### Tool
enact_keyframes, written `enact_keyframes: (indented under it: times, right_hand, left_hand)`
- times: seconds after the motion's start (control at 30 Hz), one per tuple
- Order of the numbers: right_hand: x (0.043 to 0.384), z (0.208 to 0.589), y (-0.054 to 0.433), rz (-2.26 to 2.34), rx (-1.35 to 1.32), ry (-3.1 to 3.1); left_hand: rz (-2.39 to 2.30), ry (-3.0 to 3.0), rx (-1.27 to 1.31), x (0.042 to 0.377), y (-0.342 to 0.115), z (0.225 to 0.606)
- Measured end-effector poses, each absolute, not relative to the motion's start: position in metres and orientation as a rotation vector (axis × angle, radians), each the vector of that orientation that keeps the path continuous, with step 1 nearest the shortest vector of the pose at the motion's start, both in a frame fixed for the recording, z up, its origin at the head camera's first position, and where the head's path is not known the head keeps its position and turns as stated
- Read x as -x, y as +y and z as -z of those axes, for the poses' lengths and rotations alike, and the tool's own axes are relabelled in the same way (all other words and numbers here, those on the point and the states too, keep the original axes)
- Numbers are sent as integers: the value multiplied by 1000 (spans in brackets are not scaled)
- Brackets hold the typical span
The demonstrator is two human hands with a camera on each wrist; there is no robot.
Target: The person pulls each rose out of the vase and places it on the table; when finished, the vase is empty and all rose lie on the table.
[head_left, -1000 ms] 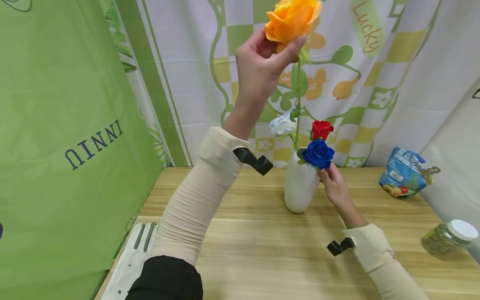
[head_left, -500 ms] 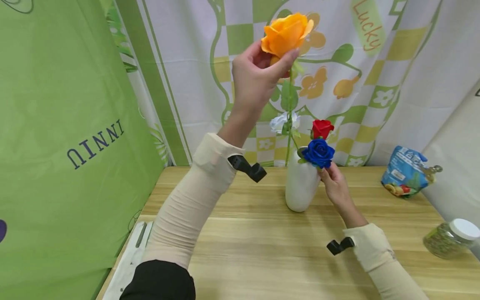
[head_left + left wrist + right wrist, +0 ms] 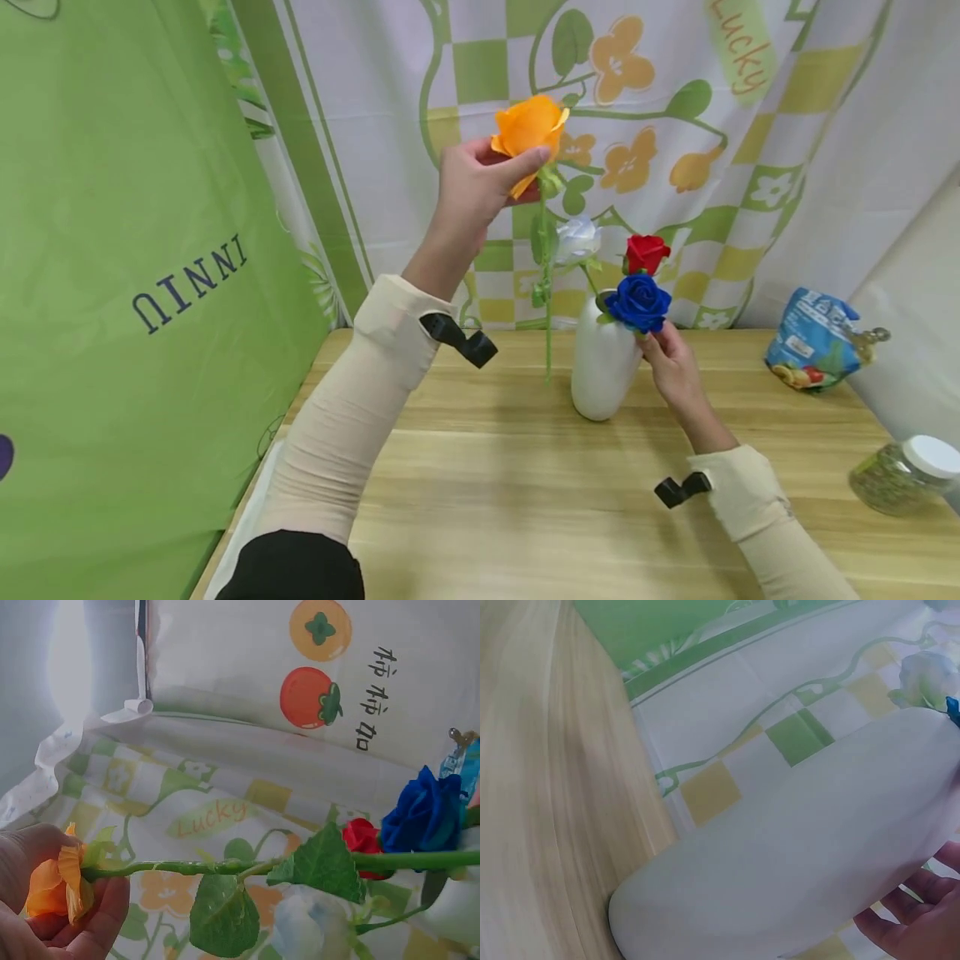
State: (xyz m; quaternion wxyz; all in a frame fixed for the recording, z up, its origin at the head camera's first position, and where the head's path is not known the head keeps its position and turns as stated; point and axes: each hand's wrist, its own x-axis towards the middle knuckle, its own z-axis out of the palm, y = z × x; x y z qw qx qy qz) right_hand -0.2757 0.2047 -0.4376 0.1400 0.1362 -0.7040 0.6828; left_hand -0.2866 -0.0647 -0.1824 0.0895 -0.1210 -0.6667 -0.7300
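Observation:
My left hand point(image 3: 472, 192) pinches an orange artificial rose point(image 3: 529, 129) just under its bloom. The green stem point(image 3: 547, 275) hangs down beside the white vase point(image 3: 603, 367), its lower end level with the vase body and to its left. In the left wrist view the leafy stem point(image 3: 172, 866) stretches out from the fingers. My right hand point(image 3: 675, 367) holds the vase near its top on the right side, fingers curled against the wall in the right wrist view. A white rose point(image 3: 577, 240), a red rose point(image 3: 647, 252) and a blue rose point(image 3: 639, 303) stand in the vase.
On the wooden table point(image 3: 450, 500), a blue pouch point(image 3: 810, 342) stands at the back right, with a white-lidded jar point(image 3: 900, 475) nearer. A patterned curtain point(image 3: 390, 150) hangs behind, and a green cloth point(image 3: 150, 400) lines the left side.
My left hand has come down and to the left with the orange rose. Its stem has moved from above the vase mouth to beside the vase. The right hand stays at the vase.

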Motion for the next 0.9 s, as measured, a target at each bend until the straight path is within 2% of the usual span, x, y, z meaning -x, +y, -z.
enact_keyframes:
  times: [0.43, 0.9]
  right_hand:
    - [273, 433, 207, -2004, -338, -2071]
    - [273, 435, 204, -2093, -355, -1997]
  left_hand:
    - [2379, -2024, -4, 310, -97, 271]
    - [2491, -2081, -120, 318, -90, 337]
